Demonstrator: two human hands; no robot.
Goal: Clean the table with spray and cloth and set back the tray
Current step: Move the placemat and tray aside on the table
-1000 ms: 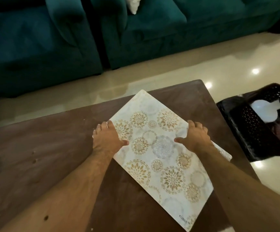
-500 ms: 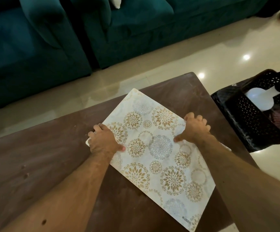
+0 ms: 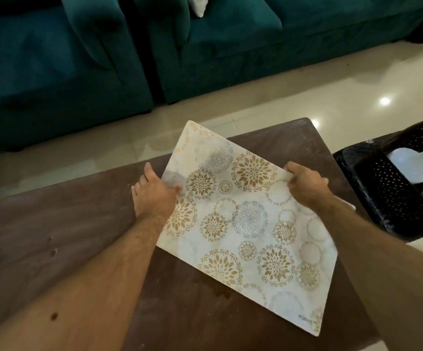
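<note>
Head cam view: both hands are on a flat rectangular white tray with gold and grey flower medallions (image 3: 245,224), which sits diagonally over the right half of the dark brown wooden table (image 3: 53,224). Left hand (image 3: 154,193) has its thumb on top of the tray's left edge and the fingers curled down around that edge, so it's got a grip on it. Right hand (image 3: 306,183) is pinched closed on the opposite edge, thumb on top, fingers tucked under. The far corner of the tray looks tipped up and pokes out past the table's back edge, while the near corner sits low by the front edge; can't tell if it's touching the wood. Off to the right on the glossy cream tile floor (image 3: 306,92) there's a black perforated plastic basket (image 3: 387,198). Teal velvet sofa (image 3: 205,46) runs across the back.
</note>
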